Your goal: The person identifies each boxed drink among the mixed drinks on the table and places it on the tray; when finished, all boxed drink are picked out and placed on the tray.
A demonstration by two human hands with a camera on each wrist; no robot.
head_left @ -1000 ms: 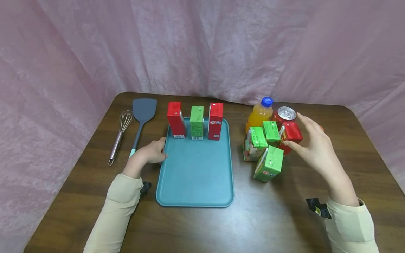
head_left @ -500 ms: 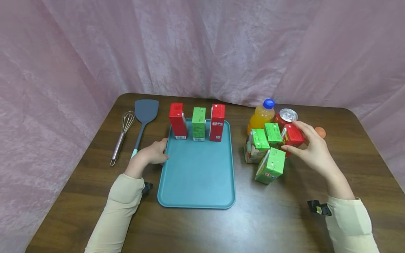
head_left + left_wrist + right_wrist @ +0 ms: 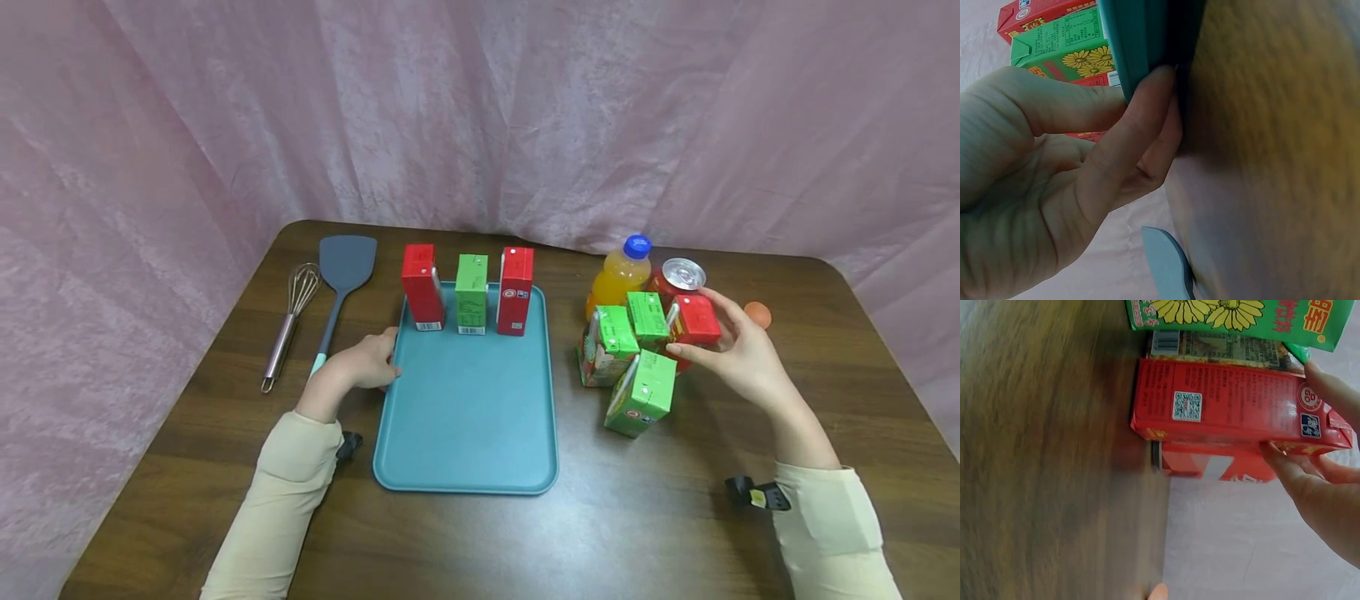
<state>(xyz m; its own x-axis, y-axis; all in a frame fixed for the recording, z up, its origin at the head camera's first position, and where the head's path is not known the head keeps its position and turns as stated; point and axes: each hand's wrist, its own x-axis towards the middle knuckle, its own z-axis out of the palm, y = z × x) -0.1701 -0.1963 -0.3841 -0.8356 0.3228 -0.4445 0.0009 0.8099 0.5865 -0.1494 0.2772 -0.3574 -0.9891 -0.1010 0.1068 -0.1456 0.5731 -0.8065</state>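
Note:
My left hand holds the left rim of a teal tray; in the left wrist view the thumb lies on the rim and the fingertips reach under it. Two red drink cartons and a green one between them stand at the tray's far end. On the right, my right hand grips the upper part of another red drink carton, thumb on one side and fingers on the other. This carton stands upright among several green cartons, with a red can just behind it.
An orange juice bottle with a blue cap stands behind the green cartons. A round orange-brown thing, egg-like, lies right of the right hand. A whisk and a grey spatula lie left of the tray.
My right hand has come down and left to the red carton, its spread fingers drawing in around it. The left hand keeps its hold on the tray; the whole head view has shifted slightly.

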